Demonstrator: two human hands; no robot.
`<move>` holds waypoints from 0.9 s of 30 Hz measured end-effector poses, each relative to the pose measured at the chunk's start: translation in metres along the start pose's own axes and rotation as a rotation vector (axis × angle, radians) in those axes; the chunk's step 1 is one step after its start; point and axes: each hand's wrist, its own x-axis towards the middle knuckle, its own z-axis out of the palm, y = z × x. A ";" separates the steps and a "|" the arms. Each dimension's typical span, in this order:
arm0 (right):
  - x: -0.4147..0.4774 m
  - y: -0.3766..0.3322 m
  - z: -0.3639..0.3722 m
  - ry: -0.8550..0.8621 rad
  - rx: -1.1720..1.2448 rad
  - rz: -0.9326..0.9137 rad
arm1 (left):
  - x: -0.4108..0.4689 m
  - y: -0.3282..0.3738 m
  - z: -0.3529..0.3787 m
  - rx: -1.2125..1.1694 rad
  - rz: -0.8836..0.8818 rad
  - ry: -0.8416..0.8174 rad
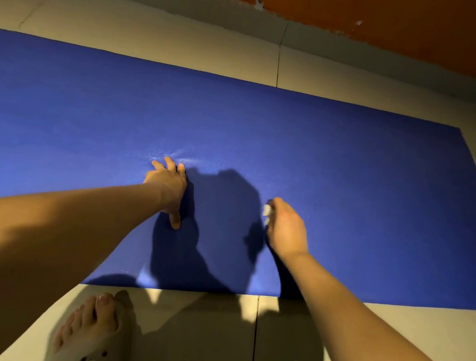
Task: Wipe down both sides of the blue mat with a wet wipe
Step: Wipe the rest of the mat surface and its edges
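On the pale tiled floor [196, 330] the blue mat [261, 132] lies spread flat, 1 long rectangle whose left end runs out of view and whose right end shows a squared far corner. Its surface is an even deep blue, matte and finely grained, with a thin, straight-cut edge. A small patch near its middle catches the light as a soft sheen [177, 159]. Dark shadows fall across the mat's near half.

At the mat's middle, just below that sheen, the left grip [166, 186] presses down with fingers straight and spread, the thumb stretched back toward the mat's near edge. To the right of it, also over the mat, the right grip [285, 229] has its fingers curled, pinching a small bunched white wet wipe [265, 210] at the fingertips. Whether the wipe touches the mat I cannot tell. Both bare forearms cross the mat's near edge.

Off that near edge the floor is large, smooth beige tiles with 1 dark joint [256, 333] running away from the mat. A bare foot [91, 319] in a light perforated sandal [95, 359] stands on the tiles close to the mat's near edge. Beyond the mat's far edge comes another strip of tile, then a grey skirting band [226, 17], then a rough orange-brown wall [404, 29].
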 end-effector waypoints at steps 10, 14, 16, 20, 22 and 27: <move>-0.012 0.050 -0.016 0.129 -0.066 0.358 | 0.000 0.000 0.002 -0.025 -0.003 0.012; -0.018 0.013 0.000 0.122 -0.020 0.248 | 0.000 -0.001 0.003 -0.035 -0.004 0.020; -0.020 -0.004 0.008 0.117 -0.015 0.159 | -0.001 -0.001 0.003 -0.040 -0.006 0.024; -0.027 -0.031 0.024 0.024 -0.043 -0.077 | -0.001 -0.003 0.005 -0.065 0.005 0.032; -0.032 -0.024 0.022 -0.013 -0.080 -0.167 | -0.001 -0.005 0.007 -0.077 0.010 0.039; -0.042 0.049 -0.012 0.099 -0.119 0.065 | -0.001 -0.005 0.009 -0.077 0.011 0.039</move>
